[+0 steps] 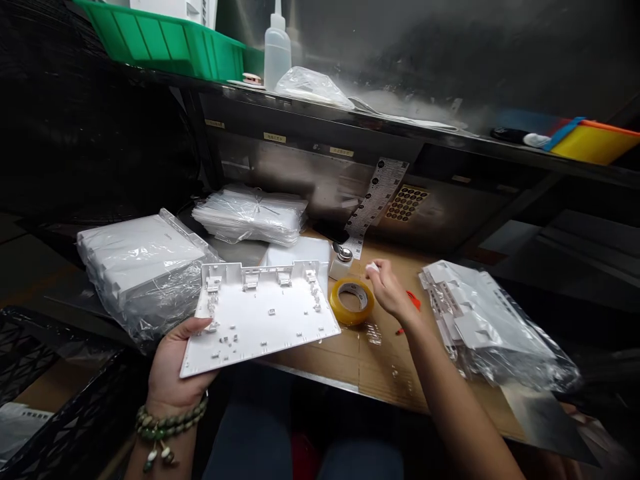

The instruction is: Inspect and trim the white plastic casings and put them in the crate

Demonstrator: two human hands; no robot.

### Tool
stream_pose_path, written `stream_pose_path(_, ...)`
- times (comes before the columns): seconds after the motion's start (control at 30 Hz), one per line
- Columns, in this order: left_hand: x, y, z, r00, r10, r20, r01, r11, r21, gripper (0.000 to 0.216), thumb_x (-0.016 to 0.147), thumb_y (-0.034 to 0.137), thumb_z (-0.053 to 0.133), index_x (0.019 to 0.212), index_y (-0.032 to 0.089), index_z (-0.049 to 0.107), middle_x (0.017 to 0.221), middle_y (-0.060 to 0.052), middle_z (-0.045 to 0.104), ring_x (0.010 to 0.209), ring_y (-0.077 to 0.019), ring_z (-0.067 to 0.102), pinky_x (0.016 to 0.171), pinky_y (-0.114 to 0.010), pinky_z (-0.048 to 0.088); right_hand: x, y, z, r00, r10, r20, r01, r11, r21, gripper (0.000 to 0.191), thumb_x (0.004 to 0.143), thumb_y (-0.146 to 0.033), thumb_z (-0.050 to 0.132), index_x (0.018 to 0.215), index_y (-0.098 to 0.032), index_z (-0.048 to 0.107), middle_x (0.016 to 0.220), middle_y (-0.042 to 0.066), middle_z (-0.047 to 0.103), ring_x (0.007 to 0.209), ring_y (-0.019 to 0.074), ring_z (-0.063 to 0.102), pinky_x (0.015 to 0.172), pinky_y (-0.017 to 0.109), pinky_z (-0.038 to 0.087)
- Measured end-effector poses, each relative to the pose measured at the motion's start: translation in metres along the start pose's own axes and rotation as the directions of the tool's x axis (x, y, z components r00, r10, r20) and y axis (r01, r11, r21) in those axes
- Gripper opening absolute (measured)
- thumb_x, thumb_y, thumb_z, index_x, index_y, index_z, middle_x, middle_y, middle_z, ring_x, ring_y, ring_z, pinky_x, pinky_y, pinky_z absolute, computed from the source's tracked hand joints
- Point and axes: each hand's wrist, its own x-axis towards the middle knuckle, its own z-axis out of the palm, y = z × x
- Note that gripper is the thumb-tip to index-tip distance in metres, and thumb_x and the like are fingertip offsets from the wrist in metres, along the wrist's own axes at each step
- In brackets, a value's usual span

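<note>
A white plastic cover (280, 330) with small clips and posts on its inner face is tilted toward me. My left hand (183, 360) grips it at the left edge, thumb on top and fingers hidden underneath. Over the cardboard-covered bench, my right hand (387, 287) pinches a small crumpled white piece (371, 268), perhaps a wipe or cloth. Just left of that hand stands a white dispenser bottle (341, 263) with a metal top. A roll of yellow tape (337, 313) lies below it, and a red tool (414, 301) lies partly behind my right wrist.
Bagged white covers are stacked at the left (145, 260) and right (480, 313). Flat plastic bags (255, 217) lie at the back. Overhead, a shelf (320, 113) holds a green bin (165, 43), a squeeze bottle (277, 53) and a yellow bin (597, 141). A black crate (95, 407) stands lower left.
</note>
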Motion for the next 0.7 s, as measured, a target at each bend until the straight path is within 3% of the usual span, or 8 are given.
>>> stream_pose_path(0.13, -0.006, -0.001, 0.003, 1.0, 0.008, -0.029, -0.007, 1.0, 0.017, 0.099, 0.075, -0.008, 0.041, 0.165, 0.021, 0.013, 0.128, -0.014, 0.074, 0.115, -0.0369, 0.071, 0.103, -0.059, 0.056, 0.059, -0.022, 0.003, 0.997, -0.059, 0.048, 0.066, 0.984, -0.166, 0.03, 0.099, -0.03, 0.048, 0.118, -0.014, 0.065, 0.124, 0.018, 0.067, 0.111, 0.0283, 0.063, 0.095, 0.038, 0.048)
stream_pose_path(0.27, -0.013, -0.005, 0.016, 0.998, 0.001, -0.061, 0.005, 0.995, 0.097, 0.098, 0.075, -0.008, 0.044, 0.165, 0.022, 0.017, 0.127, -0.014, 0.074, 0.118, -0.037, 0.069, 0.104, -0.058, 0.056, 0.082, -0.037, 0.002, 0.987, -0.12, 0.107, 0.147, 0.946, -0.288, 0.022, 0.094, -0.024, 0.059, 0.109, -0.02, 0.076, 0.119, 0.012, 0.07, 0.104, 0.0258, 0.065, 0.091, 0.034, 0.047)
stream_pose_path(0.57, -0.01, -0.022, 0.041, 0.996, -0.009, -0.086, 0.021, 0.989, 0.147, 0.09, 0.073, -0.004, 0.051, 0.159, 0.013, 0.031, 0.121, -0.018, 0.076, 0.114, -0.0403, 0.071, 0.105, -0.064, 0.053, 0.086, -0.055, 0.008, 0.98, -0.133, 0.15, 0.185, 0.887, -0.424, 0.019, 0.089, -0.012, 0.06, 0.084, -0.017, 0.077, 0.106, 0.013, 0.073, 0.097, 0.0248, 0.065, 0.08, 0.031, 0.046)
stream_pose_path(0.7, -0.011, -0.029, 0.052, 0.998, -0.022, -0.065, 0.03, 0.993, 0.113, 0.088, 0.071, -0.002, 0.051, 0.157, 0.01, 0.036, 0.12, -0.019, 0.076, 0.112, -0.0404, 0.072, 0.105, -0.065, 0.053, 0.068, -0.067, -0.007, 0.986, -0.158, 0.043, 0.163, 0.913, -0.374, 0.018, 0.093, -0.02, 0.059, 0.096, -0.019, 0.076, 0.117, 0.014, 0.071, 0.106, 0.0293, 0.065, 0.081, 0.035, 0.049)
